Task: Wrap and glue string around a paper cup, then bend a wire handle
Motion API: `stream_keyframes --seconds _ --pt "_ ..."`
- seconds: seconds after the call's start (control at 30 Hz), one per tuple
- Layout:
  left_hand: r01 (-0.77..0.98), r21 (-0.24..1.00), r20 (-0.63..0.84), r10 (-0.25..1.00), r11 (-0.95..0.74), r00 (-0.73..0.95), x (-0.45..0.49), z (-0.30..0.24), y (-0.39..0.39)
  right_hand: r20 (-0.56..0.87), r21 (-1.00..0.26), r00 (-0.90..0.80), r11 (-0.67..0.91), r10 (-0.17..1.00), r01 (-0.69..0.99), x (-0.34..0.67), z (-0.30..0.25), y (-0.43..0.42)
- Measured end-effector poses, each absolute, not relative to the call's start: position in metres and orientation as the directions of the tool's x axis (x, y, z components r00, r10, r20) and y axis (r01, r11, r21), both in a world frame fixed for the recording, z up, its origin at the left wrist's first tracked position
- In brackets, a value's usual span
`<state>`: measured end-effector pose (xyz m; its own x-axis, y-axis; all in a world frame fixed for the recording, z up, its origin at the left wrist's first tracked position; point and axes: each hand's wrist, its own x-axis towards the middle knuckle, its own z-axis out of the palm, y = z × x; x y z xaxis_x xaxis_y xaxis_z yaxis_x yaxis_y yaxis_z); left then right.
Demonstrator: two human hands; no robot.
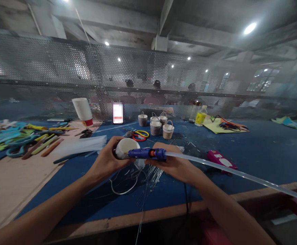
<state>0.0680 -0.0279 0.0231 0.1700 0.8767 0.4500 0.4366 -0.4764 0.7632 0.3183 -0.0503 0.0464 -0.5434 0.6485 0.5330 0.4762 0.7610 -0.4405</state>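
My left hand (pixel 112 154) is wrapped round a white paper cup (pixel 126 144), its open mouth tilted toward me. In my right hand (pixel 174 160) is a blue hot glue gun (pixel 145 153), its nozzle at the cup's near rim; I cannot tell whether it touches. A long clear glue stick (pixel 227 168) runs out of the gun's back to the right. Below the hands lie a loop of white cord (pixel 124 192) and a bundle of thin wires (pixel 155 175). Several small handled buckets (pixel 155 127) stand just beyond.
Scissors with red and yellow handles (pixel 140 135) lie behind the cup. At left are a stack of paper cups (pixel 83 110), clear glue sticks (pixel 83 144) and coloured tools. A lit phone (pixel 118 113) leans at the back. To the right are a magenta packet (pixel 221 161) and a yellow-labelled bottle (pixel 201 115).
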Motion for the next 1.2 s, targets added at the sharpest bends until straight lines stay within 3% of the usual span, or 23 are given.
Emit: stream_keyframes --seconds 0.27,0.63,1.2 --pt "0.424 0.781 0.429 0.887 -0.458 0.169 0.069 0.025 -0.029 0.493 -0.483 -0.538 0.729 0.684 0.484 0.32 0.047 -0.049" --pt "0.351 0.835 0.403 0.906 -0.423 0.13 0.065 0.023 -0.025 0.613 -0.594 -0.398 0.73 0.683 0.338 0.32 0.035 -0.041" --pt "0.403 0.806 0.414 0.9 -0.433 0.139 0.062 0.023 -0.022 0.582 -0.366 -0.539 0.788 0.609 0.495 0.323 0.046 -0.045"
